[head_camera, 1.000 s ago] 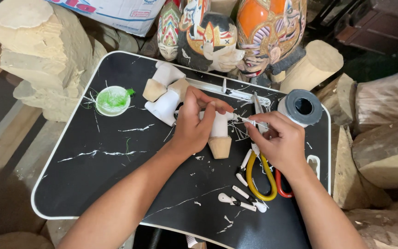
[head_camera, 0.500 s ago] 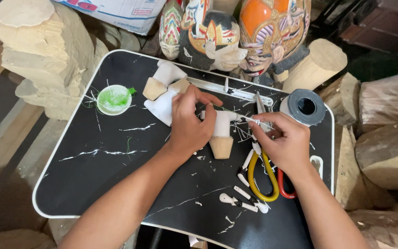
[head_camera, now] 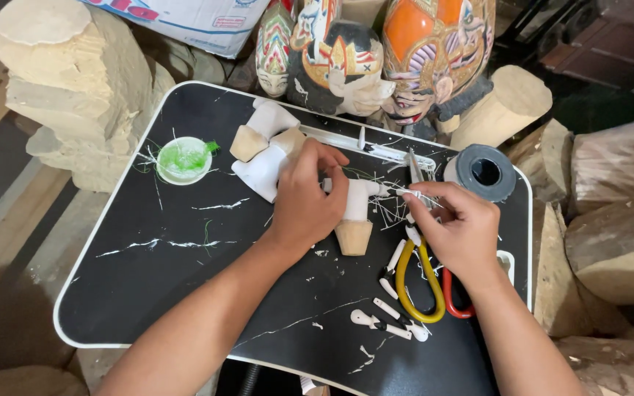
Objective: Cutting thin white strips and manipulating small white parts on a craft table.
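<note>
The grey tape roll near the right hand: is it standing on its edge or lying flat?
Lying flat. The grey tape roll rests on the black tray with its round core hole facing up toward the camera, just beyond the right hand.

Soft, even light falls from above, bright enough that the black desk shows every white scratch sharply. No hard glare anywhere; only a faint sheen sits on the painted wooden figures at the top edge. Shadows are weak and short: a thin dark one lies under the left hand and another beneath the right hand. The corners fall off into gloom, darkest at the upper right behind the logs and along the left floor. The middle is crisp, with no motion blur on the hands. Near the edges the wide lens bends things a little, and the forearms at the bottom swell and soften.
</note>
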